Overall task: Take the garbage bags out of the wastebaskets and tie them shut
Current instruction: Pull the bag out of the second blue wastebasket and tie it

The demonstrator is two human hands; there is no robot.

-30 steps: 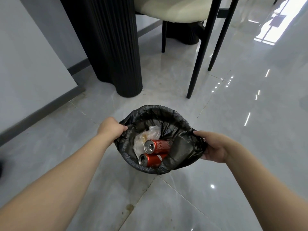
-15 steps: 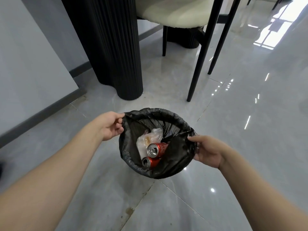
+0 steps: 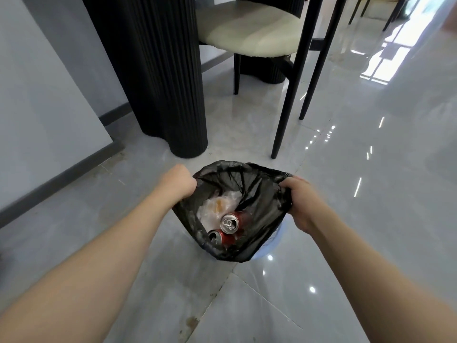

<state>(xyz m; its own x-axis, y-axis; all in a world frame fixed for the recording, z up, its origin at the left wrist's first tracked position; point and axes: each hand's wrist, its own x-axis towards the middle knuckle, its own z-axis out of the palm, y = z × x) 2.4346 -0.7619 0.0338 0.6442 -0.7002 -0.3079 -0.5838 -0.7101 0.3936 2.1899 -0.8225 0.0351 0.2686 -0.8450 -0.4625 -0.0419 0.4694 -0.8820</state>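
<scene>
A black garbage bag (image 3: pixel 259 219) hangs open between my hands above the floor. My left hand (image 3: pixel 179 180) grips its rim on the left side, fingers curled. My right hand (image 3: pixel 303 201) grips the rim on the right. Inside lie two red drink cans (image 3: pixel 231 222) and crumpled clear plastic (image 3: pixel 217 206). A sliver of the light wastebasket rim (image 3: pixel 268 248) shows under the bag's lower right; the rest of the basket is hidden by the bag.
A black fluted table base (image 3: pixel 168 82) stands just beyond the bag on the left. A chair with a cream seat (image 3: pixel 254 35) and thin black legs (image 3: pixel 286 107) stands behind. The grey wall with its dark skirting (image 3: pixel 61 177) runs along the left. Glossy tiled floor spreads right.
Both hands have closed on the bag's rim and pulled it up and off the basket; the round opening is now stretched loose. The view has tilted upward.
</scene>
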